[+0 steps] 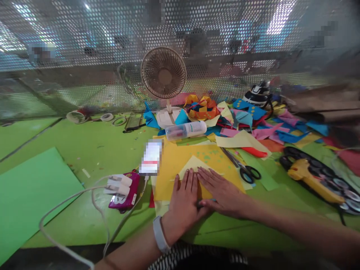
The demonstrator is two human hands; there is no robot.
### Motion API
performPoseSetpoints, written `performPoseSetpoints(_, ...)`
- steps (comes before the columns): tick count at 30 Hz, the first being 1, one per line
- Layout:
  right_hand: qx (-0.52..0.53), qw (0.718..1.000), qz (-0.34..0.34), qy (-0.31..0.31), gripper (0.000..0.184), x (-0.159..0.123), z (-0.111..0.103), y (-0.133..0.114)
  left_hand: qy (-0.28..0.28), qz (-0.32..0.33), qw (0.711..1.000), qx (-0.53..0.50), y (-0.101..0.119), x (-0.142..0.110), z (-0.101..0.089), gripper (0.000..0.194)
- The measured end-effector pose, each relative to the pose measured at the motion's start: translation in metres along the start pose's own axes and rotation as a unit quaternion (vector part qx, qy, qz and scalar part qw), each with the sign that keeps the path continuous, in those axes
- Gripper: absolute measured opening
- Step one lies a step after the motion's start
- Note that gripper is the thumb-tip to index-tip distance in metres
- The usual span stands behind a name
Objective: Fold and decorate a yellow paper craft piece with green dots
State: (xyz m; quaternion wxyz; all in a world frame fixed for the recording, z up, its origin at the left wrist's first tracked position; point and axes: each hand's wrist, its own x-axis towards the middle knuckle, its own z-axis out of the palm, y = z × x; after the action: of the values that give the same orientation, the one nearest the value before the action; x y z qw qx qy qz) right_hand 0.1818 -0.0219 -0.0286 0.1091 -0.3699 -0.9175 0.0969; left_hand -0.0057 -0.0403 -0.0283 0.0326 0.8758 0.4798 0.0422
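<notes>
Both hands lie flat, side by side, on a small pale yellow sheet of paper whose pointed top shows beyond my fingertips. My left hand has its fingers stretched forward, with a light band on the wrist. My right hand comes in from the right, its fingers extended over the same paper and its thumb near my left hand. Under it lies a larger orange-yellow sheet with green specks near its top. Scissors with black handles rest at its right edge. My palms hide the lower part of the pale paper.
A lit phone on a white cable and a purple pouch with chargers lie left. Behind stand a fan, a clear bottle on its side and a heap of coloured paper. A yellow glue gun lies right, green paper far left.
</notes>
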Motion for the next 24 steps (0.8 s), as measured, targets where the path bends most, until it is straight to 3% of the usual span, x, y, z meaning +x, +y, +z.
performPoseSetpoints(13, -0.034, 0.999, 0.011, 0.027, 0.076, -0.022, -0.003, 0.014, 0.007, -0.036, 0.999, 0.020, -0.015, -0.019, -0.013, 0.103)
performPoseSetpoints(24, -0.086, 0.993, 0.076, 0.019, 0.073, -0.056, -0.006, 0.036, 0.036, -0.068, 0.997, 0.029, -0.025, -0.035, -0.013, 0.097)
